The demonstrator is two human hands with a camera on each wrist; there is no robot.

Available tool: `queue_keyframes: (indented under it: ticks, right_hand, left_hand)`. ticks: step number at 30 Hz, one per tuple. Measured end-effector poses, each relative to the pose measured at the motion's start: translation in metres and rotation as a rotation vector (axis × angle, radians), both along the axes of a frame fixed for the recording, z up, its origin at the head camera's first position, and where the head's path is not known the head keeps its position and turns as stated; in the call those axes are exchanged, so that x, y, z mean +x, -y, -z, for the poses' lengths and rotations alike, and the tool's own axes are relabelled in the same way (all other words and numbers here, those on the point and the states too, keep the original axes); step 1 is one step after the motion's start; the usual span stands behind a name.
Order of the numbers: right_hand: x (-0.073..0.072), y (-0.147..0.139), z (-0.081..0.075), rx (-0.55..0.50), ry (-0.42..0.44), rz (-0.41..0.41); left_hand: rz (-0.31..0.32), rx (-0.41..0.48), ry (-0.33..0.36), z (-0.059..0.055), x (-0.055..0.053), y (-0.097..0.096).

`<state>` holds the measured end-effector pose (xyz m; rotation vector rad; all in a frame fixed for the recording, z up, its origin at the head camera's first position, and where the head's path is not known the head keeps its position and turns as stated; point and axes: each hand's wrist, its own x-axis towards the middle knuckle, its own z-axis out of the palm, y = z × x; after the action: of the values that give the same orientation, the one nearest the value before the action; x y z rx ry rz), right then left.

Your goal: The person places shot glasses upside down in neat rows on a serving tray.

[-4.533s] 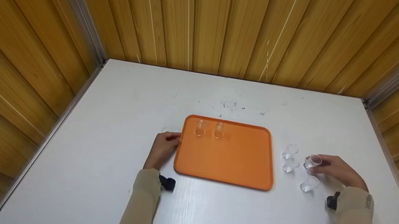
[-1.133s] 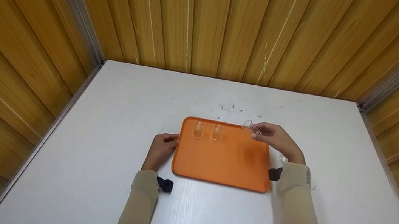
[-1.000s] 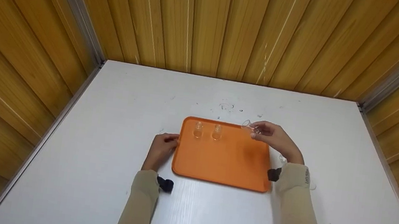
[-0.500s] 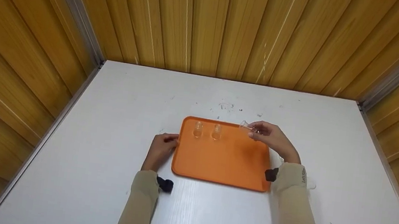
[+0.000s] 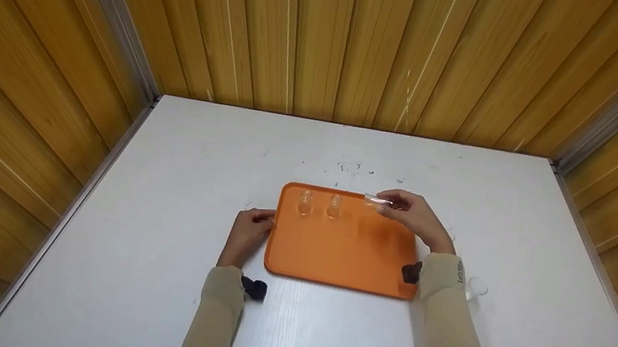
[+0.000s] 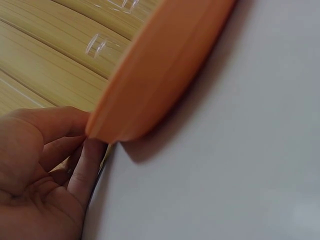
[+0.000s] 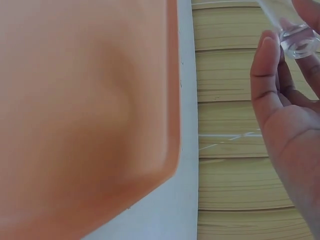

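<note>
An orange tray (image 5: pixel 334 253) lies on the white table. My left hand (image 5: pixel 248 234) pinches its left rim; in the left wrist view, thumb and fingers meet at the tray's edge (image 6: pixel 145 85). Above the tray's far right part, my right hand (image 5: pixel 416 216) holds a clear shot glass (image 5: pixel 376 201) by its base end, nearly on its side, mouth pointing left. The right wrist view shows the glass's thick base (image 7: pixel 300 42) between the fingers. Two more clear glasses, one at the far left (image 5: pixel 305 203) and one beside it (image 5: pixel 334 206), stand on the tray, seemingly rim down.
Right of the tray, a clear glass (image 5: pixel 476 286) stands on the table, partly behind the right sleeve. Another glass (image 5: pixel 450 235) barely shows past the right wrist. Wood-patterned walls (image 5: pixel 325 40) close in the table at the back and sides.
My right hand has picked up a glass from the group at right and carried it left over the tray. The glass has since tipped closer to horizontal. My left hand stays at the rim.
</note>
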<state>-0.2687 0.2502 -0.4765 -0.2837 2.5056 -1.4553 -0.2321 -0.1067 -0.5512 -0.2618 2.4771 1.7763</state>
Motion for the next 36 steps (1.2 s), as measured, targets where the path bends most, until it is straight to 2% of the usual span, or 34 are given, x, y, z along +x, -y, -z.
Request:
queue_keyframes:
  ticks: [10,17,23,36]
  right_hand:
    - [-0.002,0.006,0.002,0.033,0.023,0.075]
    - [-0.004,0.01,0.004,0.052,-0.014,0.068]
    - [-0.005,0.014,0.004,0.001,-0.015,0.05]
    - [-0.008,0.017,0.007,0.028,-0.012,0.074]
  left_hand:
    - [0.008,0.007,0.016,0.001,-0.001,0.001]
    - [0.007,0.001,0.004,0.002,-0.001,0.001]
    - [0.01,-0.008,-0.026,0.003,-0.002,0.0]
    - [0.0,0.004,-0.012,0.002,-0.001,0.0]
